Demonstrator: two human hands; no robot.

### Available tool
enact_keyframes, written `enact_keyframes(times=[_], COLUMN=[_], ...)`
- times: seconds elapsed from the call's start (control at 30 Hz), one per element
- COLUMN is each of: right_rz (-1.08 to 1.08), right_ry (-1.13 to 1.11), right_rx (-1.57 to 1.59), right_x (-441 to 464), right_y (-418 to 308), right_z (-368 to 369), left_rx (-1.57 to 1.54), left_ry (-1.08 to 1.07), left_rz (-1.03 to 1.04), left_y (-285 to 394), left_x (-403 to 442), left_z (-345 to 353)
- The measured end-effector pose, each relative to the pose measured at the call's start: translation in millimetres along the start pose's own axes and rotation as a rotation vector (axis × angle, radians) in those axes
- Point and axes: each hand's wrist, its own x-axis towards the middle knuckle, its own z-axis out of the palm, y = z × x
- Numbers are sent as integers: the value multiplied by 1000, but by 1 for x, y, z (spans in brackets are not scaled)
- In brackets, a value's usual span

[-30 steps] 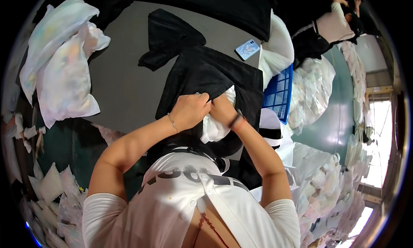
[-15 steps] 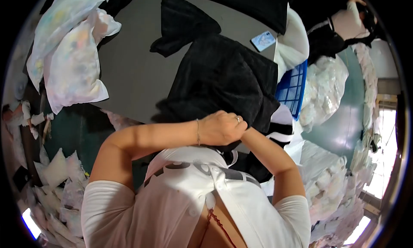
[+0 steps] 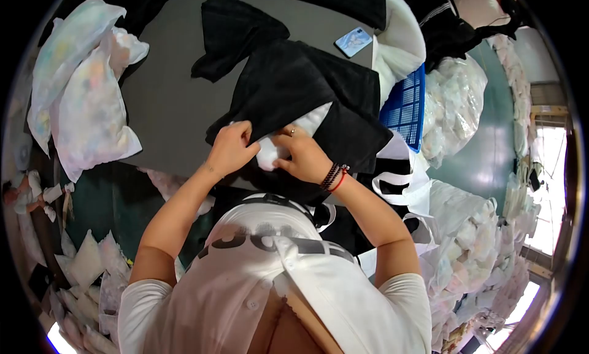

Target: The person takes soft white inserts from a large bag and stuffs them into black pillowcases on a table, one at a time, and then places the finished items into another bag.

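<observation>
A black cloth cover (image 3: 276, 78) lies on the grey table in front of me, with an opening on the near side. White padded filling (image 3: 314, 119) shows through that opening, and part of it bulges out between my hands. My left hand (image 3: 230, 150) is closed on the near left edge of the black cover. My right hand (image 3: 305, 157) pinches the white filling, its thumb and fingers around the bulge. How far the filling reaches inside the cover is hidden.
A phone (image 3: 353, 42) lies on the grey table (image 3: 165, 108). To the right are a blue plastic basket (image 3: 405, 108) and white padding (image 3: 402, 35). Stuffed white bags (image 3: 92, 115) are at the left. Another person (image 3: 478, 7) is at the far right.
My hands were together at the cover's near edge; now they are apart, the left farther left. The cover's opening and the white filling have come into view.
</observation>
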Motion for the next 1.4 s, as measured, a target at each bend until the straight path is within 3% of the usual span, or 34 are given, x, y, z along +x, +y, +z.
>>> enact_keyframes(times=[0.03,0.07,0.17,0.2,0.23,0.3,0.37,0.5,0.57,0.63,0.7,0.83,0.97,1.17,1.3,1.37,1.4], right_rz=[-120,68,15,-33,-188,-71,-85,-3,-250,-70,-121,-33,-92,97,100,127,124], right_ry=[12,-94,-112,-74,115,77,107,-277,-23,-244,-163,333,321,145,155,151,207], right_rx=[-306,-355,-585,-594,-590,-571,-589,-782,-614,-654,-518,-476,-528,-690,-593,-375,-419], right_x=[-3,1,16,25,30,40,44,35,27,23,24,29,12,-51,-51,-28,-15], right_y=[-1,-2,20,28,35,56,62,20,15,-12,-28,-28,13,14,34,79,103], right_z=[5,8,21,29,35,44,44,5,-12,-28,-37,-23,-17,8,-4,-17,-19], left_rx=[-29,-46,-118,-151,-216,-239,-200,26,51,96,170,247,378,405,280,273,267], left_ry=[-25,-62,-154,-196,-203,-213,-264,-273,-279,-174,-49,117,-120,-544,-389,-275,-232], left_rz=[15,21,37,60,134,114,43,77,75,148,223,343,424,416,436,447,403], left_y=[2,14,3,5,9,5,7,10,6,-10,-11,12,6,25,16,12,8], left_x=[1,5,10,10,10,20,24,4,-4,-1,13,57,70,45,37,61,82], left_z=[1,-5,1,4,13,22,15,-1,-4,4,3,-9,19,31,44,56,64])
